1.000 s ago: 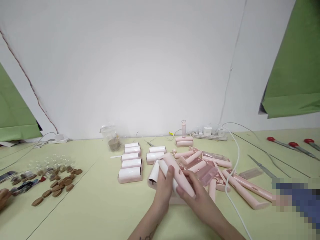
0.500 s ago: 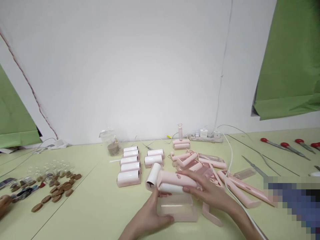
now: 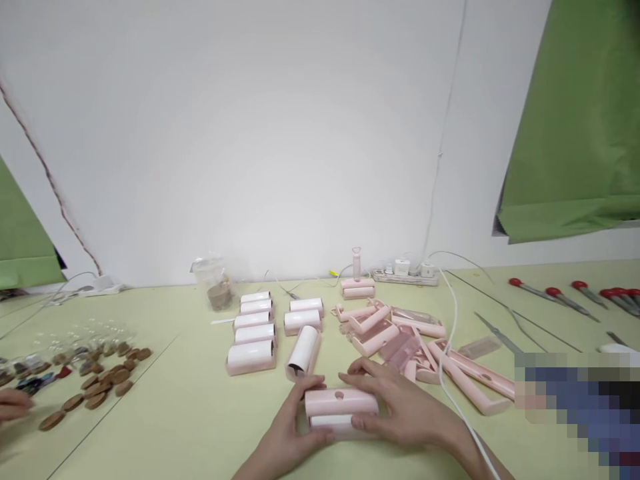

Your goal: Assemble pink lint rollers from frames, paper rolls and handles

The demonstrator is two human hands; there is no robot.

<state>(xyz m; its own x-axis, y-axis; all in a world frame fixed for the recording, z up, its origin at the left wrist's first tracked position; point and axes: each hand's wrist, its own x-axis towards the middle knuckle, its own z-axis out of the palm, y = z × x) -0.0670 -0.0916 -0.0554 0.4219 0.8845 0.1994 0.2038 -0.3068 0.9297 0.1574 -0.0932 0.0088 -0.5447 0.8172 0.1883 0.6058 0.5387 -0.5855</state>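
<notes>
Between my hands, low on the table, is a lint roller head [image 3: 341, 403]: a pink cover with a round hole over a white roll, with a pale translucent case beneath. My left hand [image 3: 296, 419] grips its left end, thumb at the front. My right hand [image 3: 395, 403] closes on the right end, fingers over the back and thumb on the front. Just behind my left hand lies a single white roll [image 3: 306, 347] in its case, set at a slant. More white rolls [image 3: 253, 353] in cases form two columns to the left.
A heap of pink plastic parts [image 3: 373, 333] lies right of centre, crossed by a white cable [image 3: 453, 313]. Behind it stand an assembled roller [image 3: 357, 287] and a power strip [image 3: 405, 277]. Scissors [image 3: 500, 333] and red-handled tools [image 3: 570, 300] lie right. Wooden discs [image 3: 107, 383] and another person's hand [image 3: 14, 405] are left.
The pink cover with its white roll has come down onto the translucent case, and both hands now hold the assembly from its ends. The view has shifted slightly.
</notes>
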